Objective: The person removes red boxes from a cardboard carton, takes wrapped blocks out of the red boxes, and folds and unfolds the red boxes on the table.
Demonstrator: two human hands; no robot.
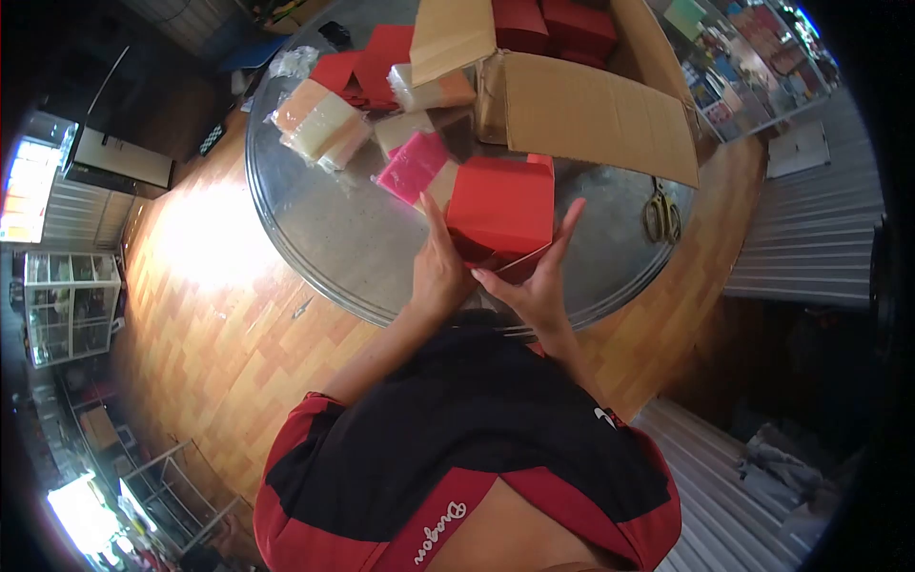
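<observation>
A red box [502, 202] is held between my two hands near the front of the round table [334, 238]. My left hand [440, 272] presses against its left side with the fingers pointing up along it. Gripping the right and near side, my right hand [538, 286] has its thumb at the lower front edge. A small flap stands up at the box's far right corner. Just left of the box lies a bright pink packet [416, 172], partly over a tan piece. The undersides of both palms and the box's bottom are hidden.
Behind the red box stands an open cardboard carton [596, 110] with red boxes [577, 33] inside. Plastic-wrapped packs [324, 129] and folded red card [386, 67] lie at the back left. Scissors [660, 214] rest near the table's right edge.
</observation>
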